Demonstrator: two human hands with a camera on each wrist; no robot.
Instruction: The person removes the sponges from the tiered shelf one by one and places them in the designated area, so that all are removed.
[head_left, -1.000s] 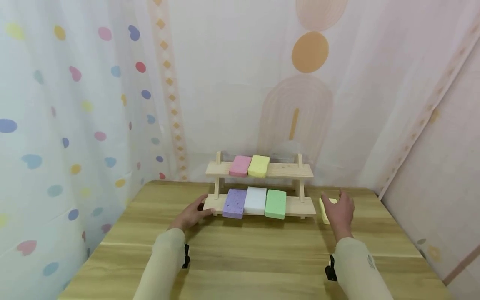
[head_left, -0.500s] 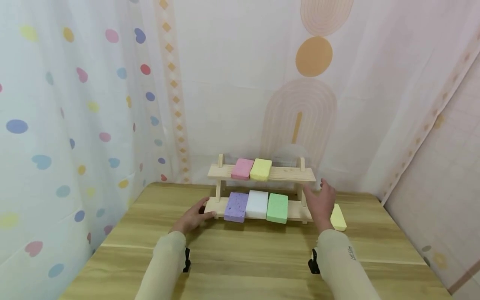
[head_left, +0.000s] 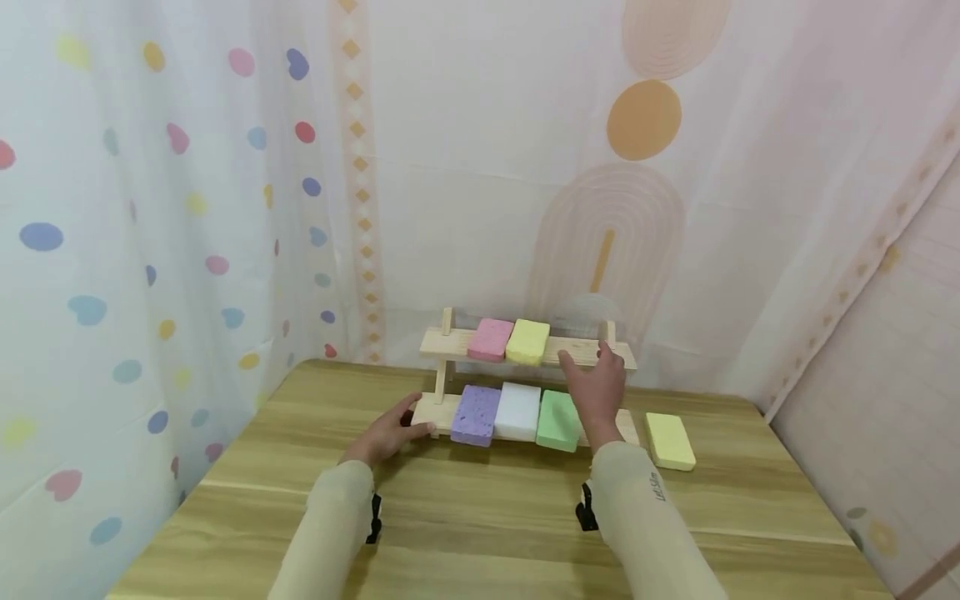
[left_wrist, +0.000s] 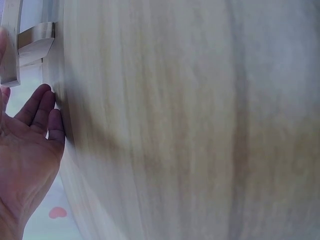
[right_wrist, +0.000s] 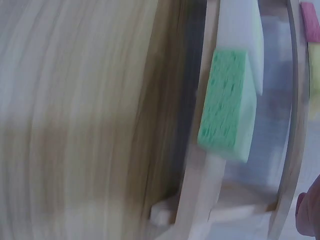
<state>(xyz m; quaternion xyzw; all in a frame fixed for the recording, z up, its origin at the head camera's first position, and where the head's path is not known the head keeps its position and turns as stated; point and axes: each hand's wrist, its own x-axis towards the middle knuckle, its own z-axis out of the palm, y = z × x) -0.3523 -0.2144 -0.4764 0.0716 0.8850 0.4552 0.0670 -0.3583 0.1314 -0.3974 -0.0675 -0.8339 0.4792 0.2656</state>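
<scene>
A two-tier wooden rack [head_left: 450, 343] stands on the table. Its upper board holds a pink sponge [head_left: 491, 339] and a yellow sponge [head_left: 528, 342]. On the lower board lie a purple sponge [head_left: 476, 415], a white sponge [head_left: 517, 411] and a green sponge [head_left: 558, 420], side by side. My left hand [head_left: 390, 427] rests at the lower board's left end, thumb at the front edge, other fingers [left_wrist: 42, 107] extended and loose. My right hand [head_left: 597, 387] is in front of the upper board, right of the yellow sponge, thumb and fingers apart, seemingly holding nothing.
Another, pale yellow sponge [head_left: 670, 442] lies flat on the wooden table [head_left: 480, 533], right of the rack. Patterned curtains [head_left: 465, 208] hang behind and on both sides. My right hand and forearm cover part of the rack's right end.
My right hand has moved left and slightly up, from the pale yellow sponge on the table to the upper board's right part. That sponge is uncovered. My left hand stays put.
</scene>
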